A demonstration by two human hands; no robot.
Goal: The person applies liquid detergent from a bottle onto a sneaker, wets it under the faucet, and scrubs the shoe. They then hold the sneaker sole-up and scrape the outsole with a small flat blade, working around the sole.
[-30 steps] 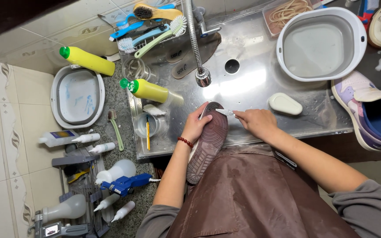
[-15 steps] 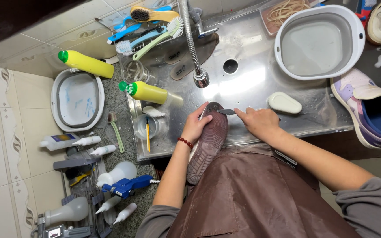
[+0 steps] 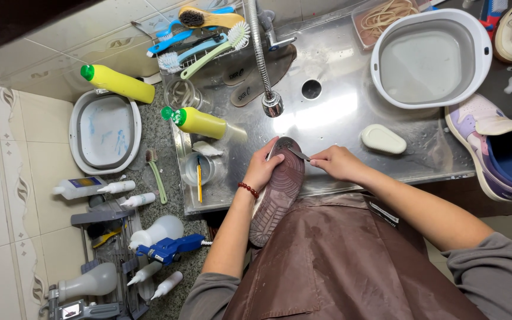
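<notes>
Left hand (image 3: 263, 169) grips upturned shoe (image 3: 278, 192) at toe. Right hand (image 3: 336, 163) pinches thin metal pick (image 3: 298, 154) against sole tip. Sole scraping underway; most tread untouched.

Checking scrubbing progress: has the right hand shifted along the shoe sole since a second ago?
No. The right hand sits at the toe end of the shoe, the same stretch left of the soap bar as before; any motion is too small to tell.
</notes>
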